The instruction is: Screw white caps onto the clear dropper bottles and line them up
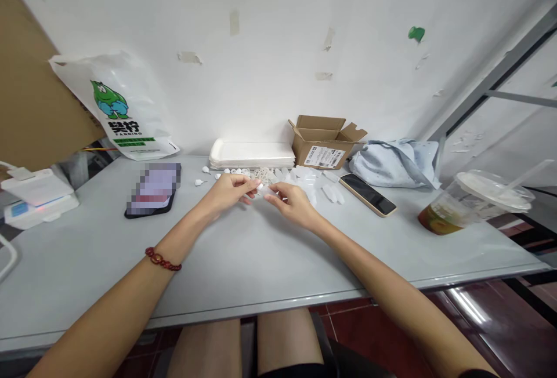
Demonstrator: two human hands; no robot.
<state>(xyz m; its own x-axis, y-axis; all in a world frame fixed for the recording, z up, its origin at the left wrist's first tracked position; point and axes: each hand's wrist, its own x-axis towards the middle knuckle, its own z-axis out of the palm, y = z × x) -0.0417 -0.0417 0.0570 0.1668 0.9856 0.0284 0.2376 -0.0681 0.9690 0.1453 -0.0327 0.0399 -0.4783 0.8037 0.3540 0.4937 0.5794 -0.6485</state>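
Note:
Over the middle of the table, my left hand [230,193] and my right hand [295,205] meet at the fingertips. Between them is a small whitish, translucent plastic piece [263,190]. Both hands are closed in a pinch on it; its exact kind is too small to make out. Just behind my fingers lies a pile of thin pale loops or cords [261,175]. Several small white plugs with short tails [200,182] lie left of the pile. To its right are flat translucent plastic pieces [333,193], partly hidden by my right hand.
A stack of white trays [252,155] and an open cardboard box [322,143] stand against the wall. Phones [369,193] lie on both sides. A drink cup [456,207] leans at right, near a pale blue cloth bag [394,163]. A white charger [39,195] sits at left.

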